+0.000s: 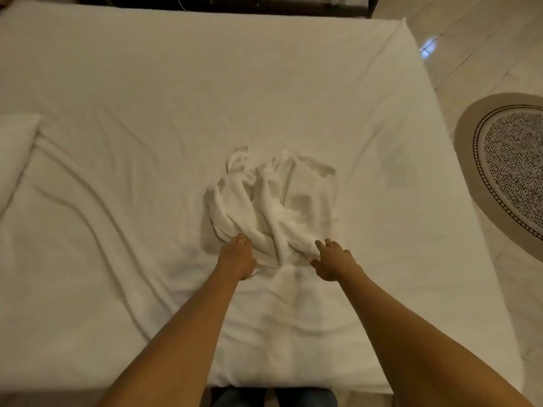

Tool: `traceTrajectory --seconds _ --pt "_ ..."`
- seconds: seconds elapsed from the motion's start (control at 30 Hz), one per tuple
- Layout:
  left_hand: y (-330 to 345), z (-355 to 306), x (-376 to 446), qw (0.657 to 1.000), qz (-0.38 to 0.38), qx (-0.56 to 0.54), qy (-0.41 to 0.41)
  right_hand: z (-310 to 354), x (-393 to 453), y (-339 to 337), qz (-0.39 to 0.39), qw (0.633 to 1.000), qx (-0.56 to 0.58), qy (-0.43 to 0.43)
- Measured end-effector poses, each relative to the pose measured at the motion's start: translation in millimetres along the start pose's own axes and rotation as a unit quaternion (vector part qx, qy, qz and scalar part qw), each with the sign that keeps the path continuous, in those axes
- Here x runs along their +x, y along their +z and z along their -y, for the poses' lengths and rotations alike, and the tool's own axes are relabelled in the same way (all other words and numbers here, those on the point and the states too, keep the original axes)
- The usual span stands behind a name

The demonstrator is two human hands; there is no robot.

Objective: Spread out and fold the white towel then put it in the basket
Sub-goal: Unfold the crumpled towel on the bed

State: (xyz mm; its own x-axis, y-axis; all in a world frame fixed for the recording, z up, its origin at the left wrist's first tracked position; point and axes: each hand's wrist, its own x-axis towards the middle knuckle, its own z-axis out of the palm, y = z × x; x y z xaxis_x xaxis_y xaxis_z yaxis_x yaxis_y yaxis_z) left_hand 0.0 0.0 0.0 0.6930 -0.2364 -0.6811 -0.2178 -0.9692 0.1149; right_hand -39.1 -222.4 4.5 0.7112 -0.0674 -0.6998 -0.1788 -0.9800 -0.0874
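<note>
The white towel [273,198] lies crumpled in a heap on the middle of the bed. My left hand [238,255] rests at the heap's near left edge, with its fingers curled into the folds of the towel. My right hand [335,261] is at the near right edge, fingers spread and touching the cloth. Both arms reach forward from the foot of the bed. No basket is in view.
The bed's white sheet [176,98] is wrinkled, with long creases on the left. A pillow [14,142] lies at the left edge. An oval patterned rug [511,168] lies on the tiled floor to the right. A dark headboard runs along the top.
</note>
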Motion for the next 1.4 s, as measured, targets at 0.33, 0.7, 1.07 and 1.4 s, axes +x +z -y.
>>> traceTrajectory --seconds 0.33,0.7,1.07,1.4 --pt "19 -1 26 1.000 -0.014 0.020 0.007 -22 32 19 0.005 1.000 -0.022 -0.001" --pt "64 27 79 0.986 -0.130 0.103 -0.001 -29 95 63 -0.041 0.997 -0.052 -0.033" --pt "94 34 87 0.961 -0.245 0.120 0.034 -27 109 94 -0.167 0.983 -0.050 -0.057" --pt "100 49 81 0.941 -0.286 0.159 0.084 -26 74 104 -0.279 0.960 0.023 -0.011"
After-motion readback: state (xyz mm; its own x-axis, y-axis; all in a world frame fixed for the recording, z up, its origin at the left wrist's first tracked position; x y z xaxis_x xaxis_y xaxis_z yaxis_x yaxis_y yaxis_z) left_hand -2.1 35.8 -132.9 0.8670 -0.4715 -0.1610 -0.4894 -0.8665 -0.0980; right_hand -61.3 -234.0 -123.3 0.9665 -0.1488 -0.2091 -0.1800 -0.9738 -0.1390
